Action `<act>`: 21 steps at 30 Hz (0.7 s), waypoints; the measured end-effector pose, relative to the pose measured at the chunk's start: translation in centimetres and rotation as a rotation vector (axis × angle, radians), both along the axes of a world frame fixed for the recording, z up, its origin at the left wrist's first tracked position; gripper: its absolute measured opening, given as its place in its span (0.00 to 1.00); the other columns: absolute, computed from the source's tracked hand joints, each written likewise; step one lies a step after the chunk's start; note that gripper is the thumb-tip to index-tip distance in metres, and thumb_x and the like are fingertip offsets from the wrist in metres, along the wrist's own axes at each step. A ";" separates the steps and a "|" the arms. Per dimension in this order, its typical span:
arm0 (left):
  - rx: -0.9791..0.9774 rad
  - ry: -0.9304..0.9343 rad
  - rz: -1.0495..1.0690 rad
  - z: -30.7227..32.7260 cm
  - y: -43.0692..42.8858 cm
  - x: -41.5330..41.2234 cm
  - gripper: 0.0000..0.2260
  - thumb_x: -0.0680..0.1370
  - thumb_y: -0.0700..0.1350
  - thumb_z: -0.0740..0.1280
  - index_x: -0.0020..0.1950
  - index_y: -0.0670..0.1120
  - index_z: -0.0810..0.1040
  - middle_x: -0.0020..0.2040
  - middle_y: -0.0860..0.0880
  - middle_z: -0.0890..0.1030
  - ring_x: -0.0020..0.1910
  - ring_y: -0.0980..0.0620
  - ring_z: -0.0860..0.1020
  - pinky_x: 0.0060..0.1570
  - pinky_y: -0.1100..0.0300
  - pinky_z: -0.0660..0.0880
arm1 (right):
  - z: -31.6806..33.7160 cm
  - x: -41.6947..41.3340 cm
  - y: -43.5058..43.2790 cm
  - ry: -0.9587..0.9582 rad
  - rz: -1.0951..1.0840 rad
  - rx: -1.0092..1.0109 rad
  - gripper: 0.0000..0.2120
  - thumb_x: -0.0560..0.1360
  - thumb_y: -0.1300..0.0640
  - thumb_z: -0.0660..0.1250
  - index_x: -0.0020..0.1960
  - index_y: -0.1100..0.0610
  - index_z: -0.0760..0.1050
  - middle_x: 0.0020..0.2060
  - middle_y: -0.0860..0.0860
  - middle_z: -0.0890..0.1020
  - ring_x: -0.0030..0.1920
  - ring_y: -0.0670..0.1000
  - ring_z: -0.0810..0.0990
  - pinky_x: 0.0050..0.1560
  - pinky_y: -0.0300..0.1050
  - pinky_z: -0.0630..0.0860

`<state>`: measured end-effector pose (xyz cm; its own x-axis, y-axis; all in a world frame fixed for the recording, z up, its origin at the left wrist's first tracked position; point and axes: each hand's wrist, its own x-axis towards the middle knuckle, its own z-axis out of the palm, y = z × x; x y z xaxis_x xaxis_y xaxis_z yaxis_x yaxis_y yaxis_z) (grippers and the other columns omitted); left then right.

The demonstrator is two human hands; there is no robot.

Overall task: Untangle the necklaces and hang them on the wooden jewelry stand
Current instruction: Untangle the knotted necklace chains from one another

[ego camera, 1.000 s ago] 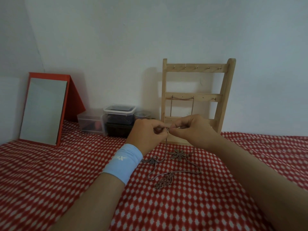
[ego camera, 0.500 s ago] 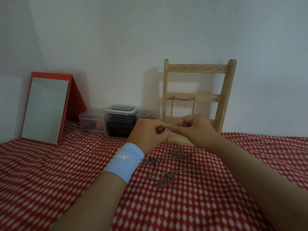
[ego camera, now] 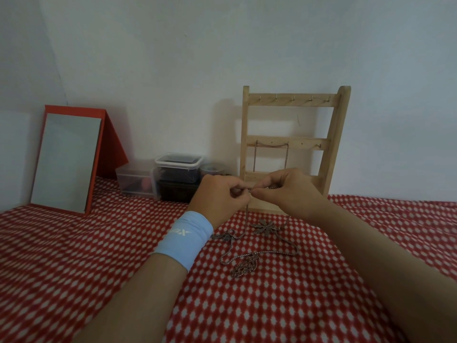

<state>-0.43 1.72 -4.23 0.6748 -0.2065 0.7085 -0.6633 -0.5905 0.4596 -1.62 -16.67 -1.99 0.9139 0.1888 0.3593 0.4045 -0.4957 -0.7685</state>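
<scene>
Two hands (left [ego camera: 220, 198], right [ego camera: 293, 191]) before stand [ego camera: 291, 101]; mirror [ego camera: 66, 162], perhaps three boxes [ego camera: 176, 169].

The setting looked like a room in a home, arranged as a small dressing or jewellery corner. A surface covered in red cloth [ego camera: 74, 268] with a white diamond pattern filled the foreground and ran up to a plain, pale wall [ego camera: 222, 58]. At the left, a standing mirror [ego camera: 66, 162] in a red folding frame leaned back near the corner of the walls. Beside it, against the wall, sat a few clear plastic storage boxes [ego camera: 178, 167] with small dark items inside. A wooden jewelry stand [ego camera: 291, 101] with rows of small hooks stood right of the boxes, a chain [ego camera: 255, 157] draped from its middle rail
</scene>
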 end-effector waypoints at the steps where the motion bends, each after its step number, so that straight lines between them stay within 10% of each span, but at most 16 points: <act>1: -0.001 -0.001 0.003 0.0 0.0 0.0 0.06 0.72 0.40 0.72 0.48 0.46 0.87 0.39 0.50 0.86 0.37 0.59 0.81 0.45 0.70 0.77 | 0.0 0.0 0.0 -0.001 0.003 -0.008 0.03 0.75 0.55 0.75 0.43 0.50 0.86 0.31 0.42 0.85 0.31 0.38 0.78 0.37 0.31 0.76; 21: 0.012 0.011 -0.015 0.3 0.1 -0.2 0.07 0.73 0.42 0.72 0.50 0.47 0.86 0.40 0.52 0.86 0.39 0.60 0.81 0.46 0.67 0.78 | -0.5 -0.2 0.1 -0.002 -0.025 0.024 0.04 0.75 0.54 0.75 0.43 0.47 0.86 0.40 0.53 0.87 0.44 0.59 0.84 0.49 0.45 0.83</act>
<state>-0.60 1.85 -3.94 0.6793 -0.2254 0.6984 -0.6672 -0.5858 0.4600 -1.79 -16.56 -2.45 0.9177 0.1569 0.3648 0.3933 -0.4873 -0.7796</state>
